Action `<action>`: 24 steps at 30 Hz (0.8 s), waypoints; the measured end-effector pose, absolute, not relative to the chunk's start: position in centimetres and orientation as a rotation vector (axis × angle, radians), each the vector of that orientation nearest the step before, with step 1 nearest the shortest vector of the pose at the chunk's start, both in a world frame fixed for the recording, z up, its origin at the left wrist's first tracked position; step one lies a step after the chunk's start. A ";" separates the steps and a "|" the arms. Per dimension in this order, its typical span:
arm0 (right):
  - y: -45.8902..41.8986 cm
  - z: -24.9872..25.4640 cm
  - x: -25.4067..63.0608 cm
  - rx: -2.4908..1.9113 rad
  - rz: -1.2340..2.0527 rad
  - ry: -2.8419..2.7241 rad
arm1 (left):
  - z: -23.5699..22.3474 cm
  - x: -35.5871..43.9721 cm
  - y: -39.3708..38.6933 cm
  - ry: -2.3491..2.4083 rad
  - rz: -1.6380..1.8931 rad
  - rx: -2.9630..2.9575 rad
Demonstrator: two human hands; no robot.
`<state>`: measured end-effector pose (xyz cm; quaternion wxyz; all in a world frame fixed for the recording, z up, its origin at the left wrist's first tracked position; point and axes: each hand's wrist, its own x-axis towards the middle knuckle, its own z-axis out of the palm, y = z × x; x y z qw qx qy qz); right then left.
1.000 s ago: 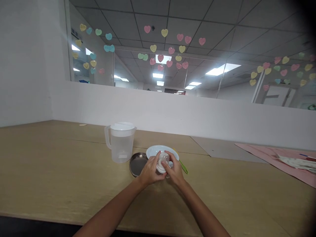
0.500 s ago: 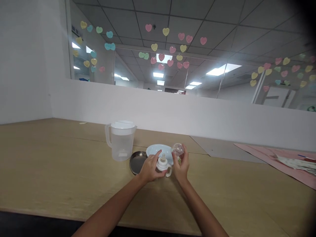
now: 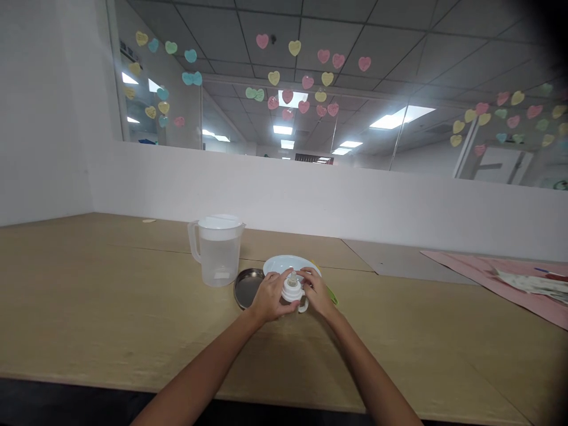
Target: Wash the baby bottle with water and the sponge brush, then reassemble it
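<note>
A white baby bottle (image 3: 293, 293) with a clear teat and a side handle is upright over the table, in front of the plate. My left hand (image 3: 268, 299) wraps its left side, the index finger reaching up beside the teat. On the other side my right hand (image 3: 318, 294) has its fingers closed at the collar near the teat, the thumb partly hidden. Most of the bottle's body is covered by the hands. The clear dome cap is not visible.
Left of the hands stand a lidded plastic pitcher (image 3: 220, 254) holding liquid and a round dark metal pan (image 3: 247, 287). A pale blue plate (image 3: 284, 261) lies behind the bottle, a green-handled utensil (image 3: 332, 297) to its right. A pink cloth (image 3: 465, 273) lies far right.
The clear dome cap came off the bottle, lifted rightward by my right hand, and is now out of sight. My right hand has come back to the bottle; my left keeps holding it.
</note>
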<state>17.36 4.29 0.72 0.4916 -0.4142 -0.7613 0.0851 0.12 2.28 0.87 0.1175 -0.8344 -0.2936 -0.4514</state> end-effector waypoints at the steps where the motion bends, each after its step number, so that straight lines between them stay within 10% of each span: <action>1: 4.4 0.7 17.4 -1.027 0.189 -1.870 | 0.8 0.1 2.3 -0.863 -1.323 -2.438; 14: 1.9 2.2 17.1 -1.027 0.009 -1.937 | 0.9 0.4 2.0 -0.968 -1.379 -2.433; 24: 0.8 3.0 14.9 -0.910 0.521 -1.741 | 0.3 0.7 1.9 -0.998 -1.500 -2.466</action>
